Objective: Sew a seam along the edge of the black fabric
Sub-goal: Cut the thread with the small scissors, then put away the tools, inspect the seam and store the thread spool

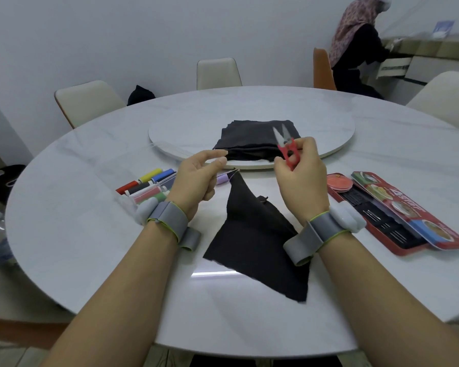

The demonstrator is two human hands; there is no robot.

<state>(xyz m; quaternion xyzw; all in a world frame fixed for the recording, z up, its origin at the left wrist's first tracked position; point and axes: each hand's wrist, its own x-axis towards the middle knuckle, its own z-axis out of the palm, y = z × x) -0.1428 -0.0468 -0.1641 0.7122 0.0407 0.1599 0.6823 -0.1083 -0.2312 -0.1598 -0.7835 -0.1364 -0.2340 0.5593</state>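
On table (90,234) near edge, between both forearms, fabric (255,234) lies mostly flat. Its far corner is drawn up to a peak just beside left hand (199,178). A thin line (229,174) shows at that peak; needle or thread, cannot tell.

Left hand: thumb and forefinger tips close together above the peak, other fingers curled into palm. Whether they pinch anything, cannot tell, too fine to see.

Right hand (300,178): raised above the fabric, fingers and thumb wrapped round red snips (286,149). Blades parted, pointing up and away from the person.

Both wrists wear a grey band with a white unit, left band (167,218), right band (321,229).

Spools (149,186) in several colours lie in a clear case left of left hand. Red tin (398,215) lies open to the right, lid leaning on it, needles in its black tray. Turntable (170,144) sits mid-table with a black stack (257,141) on its near side, behind the hands. Chairs (88,102) ring the far side. Another person (355,49) sits at a counter, far right.
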